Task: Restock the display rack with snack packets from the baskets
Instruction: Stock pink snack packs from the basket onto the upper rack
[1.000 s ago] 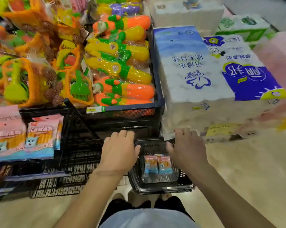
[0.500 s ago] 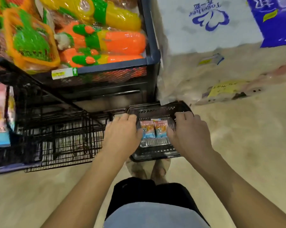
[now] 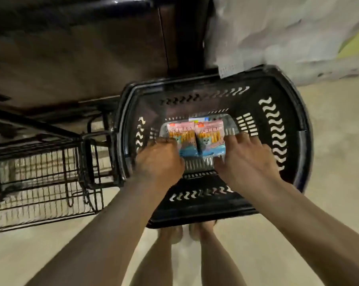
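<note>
Head camera, looking straight down: a black plastic basket (image 3: pixel 255 100) stands on the beige floor (image 3: pixel 329 141). On its bottom a left packet (image 3: pixel 181 137) and a right packet (image 3: pixel 210 139) of snacks lie flat, side by side. Both are pink at the top and blue at the bottom, and their inner edges touch. A clear tray (image 3: pixel 228 124) shows beneath and behind them.

My left hand (image 3: pixel 160 162) sits at the outer edge of the left packet. Its fingers (image 3: pixel 164 142) curl down onto that edge, but blur hides whether they grip it. My right hand (image 3: pixel 248 159) has its fingers (image 3: pixel 234 139) spread and fairly straight, the tips resting by the right packet's outer edge and on the tray.

A black wire rack (image 3: pixel 40 172) stands just left of the basket. A white plastic-wrapped bundle (image 3: pixel 267 27) lies beyond, its corner meeting the basket's far rim. My feet (image 3: pixel 172 234) show at the near rim.
</note>
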Action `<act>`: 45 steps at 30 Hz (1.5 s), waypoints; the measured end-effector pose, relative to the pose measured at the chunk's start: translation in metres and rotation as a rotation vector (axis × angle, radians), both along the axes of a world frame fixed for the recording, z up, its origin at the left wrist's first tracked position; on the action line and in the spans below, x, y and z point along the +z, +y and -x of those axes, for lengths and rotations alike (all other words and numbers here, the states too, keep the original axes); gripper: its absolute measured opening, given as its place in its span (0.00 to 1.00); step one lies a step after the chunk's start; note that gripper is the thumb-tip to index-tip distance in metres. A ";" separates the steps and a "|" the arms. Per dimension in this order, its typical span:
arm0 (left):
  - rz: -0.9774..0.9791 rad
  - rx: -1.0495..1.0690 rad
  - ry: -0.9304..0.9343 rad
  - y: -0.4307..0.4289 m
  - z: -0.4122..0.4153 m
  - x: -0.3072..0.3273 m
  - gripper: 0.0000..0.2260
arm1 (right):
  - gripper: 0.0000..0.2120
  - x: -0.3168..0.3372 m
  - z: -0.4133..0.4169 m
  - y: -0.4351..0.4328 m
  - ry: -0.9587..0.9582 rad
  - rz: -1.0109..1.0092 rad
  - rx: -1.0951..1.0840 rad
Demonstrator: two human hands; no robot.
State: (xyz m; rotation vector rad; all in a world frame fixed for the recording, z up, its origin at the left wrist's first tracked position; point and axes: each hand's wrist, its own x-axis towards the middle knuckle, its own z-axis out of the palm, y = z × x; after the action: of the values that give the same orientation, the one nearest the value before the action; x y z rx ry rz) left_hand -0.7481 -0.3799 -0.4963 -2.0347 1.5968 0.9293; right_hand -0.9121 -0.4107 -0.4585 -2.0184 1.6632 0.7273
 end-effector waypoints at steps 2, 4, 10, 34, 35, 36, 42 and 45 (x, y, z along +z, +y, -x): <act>-0.040 0.020 0.006 -0.001 0.005 -0.070 0.17 | 0.28 -0.064 0.002 -0.002 0.040 -0.077 0.035; -0.011 0.058 0.019 0.000 0.011 -0.126 0.19 | 0.28 -0.118 0.010 -0.004 0.042 -0.077 0.038; 0.095 0.305 0.103 -0.010 0.026 -0.251 0.21 | 0.30 -0.249 0.025 -0.019 0.030 -0.076 0.017; 0.097 1.223 0.501 -0.005 0.026 -0.334 0.17 | 0.12 -0.344 0.048 -0.030 -0.519 -0.267 -1.097; 0.105 1.224 0.519 -0.003 0.026 -0.327 0.18 | 0.12 -0.340 0.051 -0.027 -0.554 -0.260 -1.097; 0.115 1.224 0.532 -0.002 0.024 -0.317 0.18 | 0.12 -0.336 0.054 -0.025 -0.566 -0.260 -1.088; 0.193 1.198 0.581 0.011 0.008 -0.227 0.17 | 0.15 -0.242 0.060 -0.010 -0.878 -0.330 -1.203; 0.214 1.215 0.655 0.022 -0.004 -0.162 0.13 | 0.18 -0.176 0.056 -0.005 -0.980 -0.295 -1.206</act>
State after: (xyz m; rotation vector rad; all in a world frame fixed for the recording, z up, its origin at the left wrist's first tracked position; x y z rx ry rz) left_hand -0.7436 -0.3574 -0.6582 -3.0665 0.4704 2.0302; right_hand -0.9684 -0.4159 -0.6343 -0.6212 1.5599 -0.3890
